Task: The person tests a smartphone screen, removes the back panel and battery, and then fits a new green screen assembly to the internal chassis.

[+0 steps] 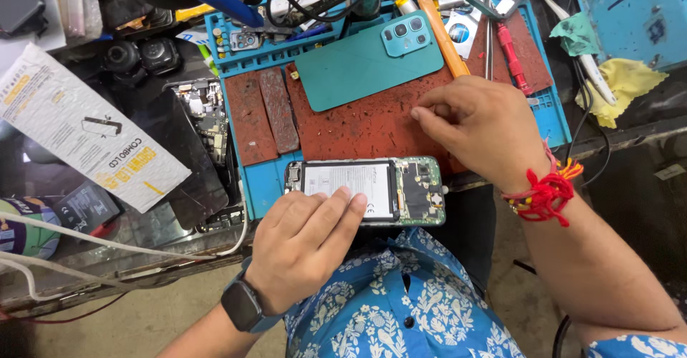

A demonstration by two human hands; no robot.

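Two hands (304,240) (476,125) steady opened phone (365,191), perhaps.

left hand (304,240): fingers flat on opened phone (366,190), 6 o'clock
right hand (481,123): fingertips pinched on red mat (358,125), 3 o'clock
teal back cover (358,68): 12 o'clock

Bright, even overhead light, soft shadows, sharp centre, mild wide-angle bending and dimmer corners.

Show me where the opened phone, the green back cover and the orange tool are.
opened phone (418,190): head view, on its green circuit board.
green back cover (358,68): head view, on the flat middle.
orange tool (444,39): head view, on the middle of its shaft.
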